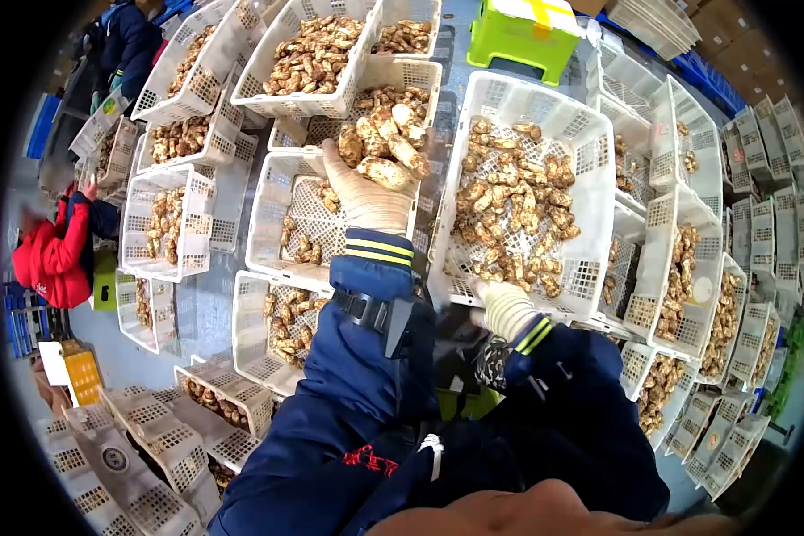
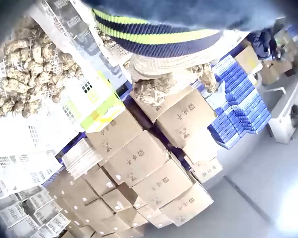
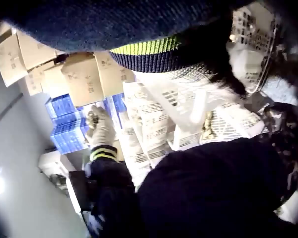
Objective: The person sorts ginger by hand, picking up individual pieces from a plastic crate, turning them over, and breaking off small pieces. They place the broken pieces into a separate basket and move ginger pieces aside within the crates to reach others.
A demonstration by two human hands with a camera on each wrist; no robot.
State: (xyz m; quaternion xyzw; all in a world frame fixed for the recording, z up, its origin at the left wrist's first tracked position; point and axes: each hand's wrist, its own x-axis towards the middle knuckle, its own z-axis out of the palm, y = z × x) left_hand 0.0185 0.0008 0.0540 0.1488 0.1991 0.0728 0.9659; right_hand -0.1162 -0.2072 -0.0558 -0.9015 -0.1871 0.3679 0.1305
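My gloved left hand (image 1: pixel 366 192) holds several large brown-and-white mushrooms (image 1: pixel 389 143), raised over the white crates at the upper middle of the head view. Its thumb shows along the left side, while the mushrooms hide the other fingers. In the left wrist view, mushrooms (image 2: pixel 154 90) stick out past the glove. My gloved right hand (image 1: pixel 509 310) is at the near rim of a big white crate (image 1: pixel 590 290), whose floor bears many mushrooms (image 1: pixel 518 201). I cannot tell whether its fingers curl round the rim.
More perforated crates of mushrooms stand on both sides, such as one on the left (image 1: pixel 134 255). A green stool (image 1: pixel 518 45) stands beyond the big crate. A person in a red jacket (image 1: pixel 58 259) is at far left. Cardboard boxes (image 2: pixel 139 158) and blue boxes (image 2: pixel 238 99) are stacked.
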